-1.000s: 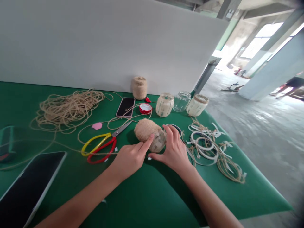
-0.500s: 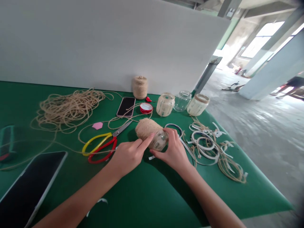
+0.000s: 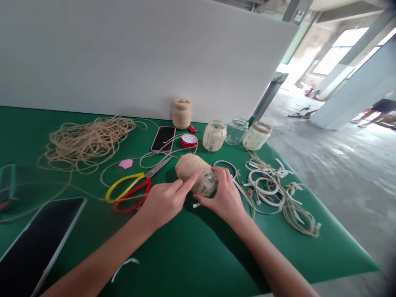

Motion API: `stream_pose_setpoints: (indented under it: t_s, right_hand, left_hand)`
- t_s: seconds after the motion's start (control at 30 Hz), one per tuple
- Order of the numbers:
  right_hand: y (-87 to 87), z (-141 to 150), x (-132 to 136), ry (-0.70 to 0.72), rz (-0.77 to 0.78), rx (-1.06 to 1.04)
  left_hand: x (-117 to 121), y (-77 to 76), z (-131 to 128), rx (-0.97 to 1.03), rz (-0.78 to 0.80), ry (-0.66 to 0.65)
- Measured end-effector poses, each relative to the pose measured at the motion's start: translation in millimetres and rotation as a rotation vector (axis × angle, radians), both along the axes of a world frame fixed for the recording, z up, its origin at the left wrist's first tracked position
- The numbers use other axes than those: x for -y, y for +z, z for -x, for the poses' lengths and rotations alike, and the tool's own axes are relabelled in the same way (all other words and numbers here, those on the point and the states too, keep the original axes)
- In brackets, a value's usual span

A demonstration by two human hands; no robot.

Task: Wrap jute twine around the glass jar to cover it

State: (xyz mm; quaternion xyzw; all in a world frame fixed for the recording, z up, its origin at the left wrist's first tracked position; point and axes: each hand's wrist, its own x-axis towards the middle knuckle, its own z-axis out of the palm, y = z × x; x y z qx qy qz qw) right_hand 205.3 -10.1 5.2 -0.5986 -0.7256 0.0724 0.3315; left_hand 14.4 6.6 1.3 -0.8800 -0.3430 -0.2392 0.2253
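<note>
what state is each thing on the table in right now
left hand: index finger pressed on the jar's twine
right hand: cupped round the jar's bare glass end
twine-wrapped glass jar: on its side, mostly wound, glass end bare
scissors: lying flat, blades closed
smartphone: face up, screen dark, twine across it
clear glass jar: upright, unwrapped
red jar lid: off, lying flat
tablet: screen dark

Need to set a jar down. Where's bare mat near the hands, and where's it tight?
Bare green mat lies between the forearms, right of a thin white strip, and below the white loops. Tight around the twine-wrapped jar in the left hand and right hand, beside the scissors, and along the back jars.
</note>
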Motion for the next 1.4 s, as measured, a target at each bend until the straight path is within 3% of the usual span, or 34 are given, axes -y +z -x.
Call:
stream_pose_setpoints:
  t_s: [0.3, 0.53, 0.7, 0.97, 1.1, 1.4]
  right_hand:
    - [0.7, -1.1, -0.2, 0.002, 0.002, -0.038]
    - [-0.9, -2.4, -1.9, -0.076, 0.024, -0.071]
    - [-3.1, -7.1, -3.1, -0.137, 0.072, 0.087]
    - [-6.3, -5.6, -2.9, -0.007, -0.124, 0.192]
    - [-6.6, -5.9, -4.6, 0.047, -0.098, 0.122]
    - [-0.4, -3.7, -1.3, -0.02, 0.014, 0.073]
  left_hand:
    - [3.6, -2.5, -6.3, -0.006, 0.023, -0.001]
    - [4.2, -8.9, -11.1, 0.028, 0.175, 0.008]
    - [4.6, -12.6, -11.4, 0.004, 0.207, 0.017]
    - [5.8, -14.0, -11.6, -0.014, 0.219, 0.03]
    - [5.8, -14.5, -11.8, -0.022, 0.222, 0.029]
    - [5.8, -11.2, -11.6, 0.014, 0.205, 0.005]
